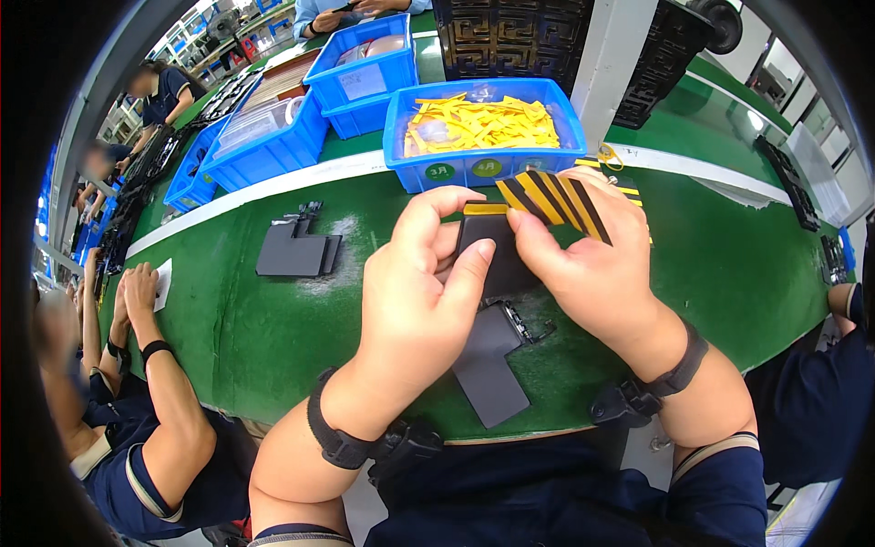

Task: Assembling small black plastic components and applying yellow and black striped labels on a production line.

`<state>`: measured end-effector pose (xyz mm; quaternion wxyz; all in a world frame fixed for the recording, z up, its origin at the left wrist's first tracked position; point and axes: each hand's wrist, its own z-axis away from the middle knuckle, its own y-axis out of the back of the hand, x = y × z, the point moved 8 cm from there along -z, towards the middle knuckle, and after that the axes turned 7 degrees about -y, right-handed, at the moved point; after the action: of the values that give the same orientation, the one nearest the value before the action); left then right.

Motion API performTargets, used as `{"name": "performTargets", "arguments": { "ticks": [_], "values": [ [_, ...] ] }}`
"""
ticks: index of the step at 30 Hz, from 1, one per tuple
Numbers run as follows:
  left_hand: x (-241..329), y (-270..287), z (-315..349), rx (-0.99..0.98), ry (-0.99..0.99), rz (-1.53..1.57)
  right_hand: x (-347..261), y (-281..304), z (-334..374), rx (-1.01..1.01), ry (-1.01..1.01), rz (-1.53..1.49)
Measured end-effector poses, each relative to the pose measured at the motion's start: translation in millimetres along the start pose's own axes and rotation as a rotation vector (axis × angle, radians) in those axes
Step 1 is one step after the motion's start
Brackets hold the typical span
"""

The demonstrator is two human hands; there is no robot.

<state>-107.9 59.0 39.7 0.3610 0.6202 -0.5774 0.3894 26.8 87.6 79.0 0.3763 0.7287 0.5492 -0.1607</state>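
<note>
My left hand (415, 283) grips a flat dark grey part (492, 251) between thumb and fingers. Along that part's top edge lies a yellow strip (485, 209). Held in my right hand (606, 273) is a sheet of yellow and black strips (547, 196), fanned across the fingers. My right thumb and a finger pinch close to the right end of the yellow strip. Below my hands, an L-shaped dark grey part (489, 374) with a small metal mechanism lies on the green table. Further left, one or more similar grey parts (293, 251) lie flat.
Ahead stands a blue bin (483, 171) heaped with yellow strips (483, 121). More blue bins (273, 150) line the back left, and a white post (612, 73) rises at the back right. Co-workers' hands (137, 287) are at the left; another person (820, 392) sits at the right.
</note>
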Motion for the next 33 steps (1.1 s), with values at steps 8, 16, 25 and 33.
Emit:
{"name": "performTargets", "arguments": {
  "ticks": [8, 16, 25, 33],
  "values": [
    [-14, 20, -11, 0.067, 0.107, 0.028, 19, 19, -34, 0.260, 0.350, 0.501],
    [-19, 14, -8, -0.034, 0.232, 0.183, 67, 9, -21, -0.122, -0.489, -0.070],
    [-8, 2, -8, -0.081, 0.170, 0.260, 12, 19, -13, 0.010, -0.026, 0.042],
    [-12, 3, -7, -0.092, 0.200, 0.316, 17, 14, -14, -0.068, -0.014, -0.025]
  ]
}}
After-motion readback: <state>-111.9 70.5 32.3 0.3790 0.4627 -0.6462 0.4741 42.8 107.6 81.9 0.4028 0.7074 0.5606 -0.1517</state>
